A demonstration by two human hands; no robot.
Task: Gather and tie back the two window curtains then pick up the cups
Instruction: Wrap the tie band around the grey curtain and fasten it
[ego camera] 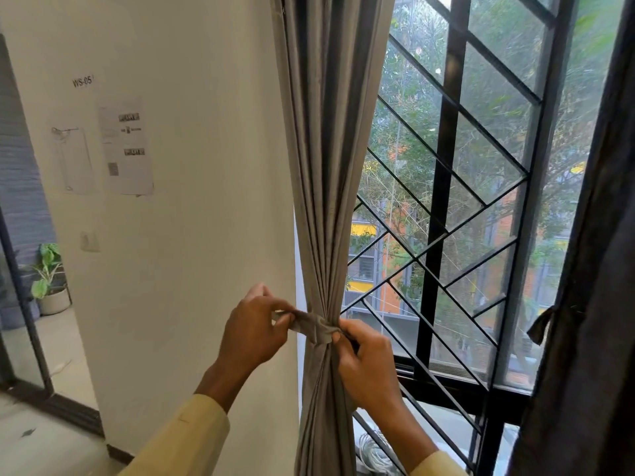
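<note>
A grey curtain [323,187] of matte woven cloth hangs in narrow vertical pleats along the left edge of the window [481,207], gathered to a tight waist low down and fanning out again below. A flat band of the same grey fabric, the tie [311,326], wraps that waist. The left hand [256,333] pinches the tie's loose, crumpled end between thumb and fingertips just left of the curtain, fingers bent close together. The right hand [364,362] closes narrowly on the tie's other side, thumb pressed to the knot where band meets pleats. Both wrists emerge from pale yellow sleeves [178,441]. A second curtain [591,269], darker and smoother, hangs at the window's right edge, cinched by a knotted strip. Behind the glass runs a black metal grille [443,201] of straight and diagonal bars. Printed papers [127,146] are stuck flat on the smooth white wall [206,166].
</note>
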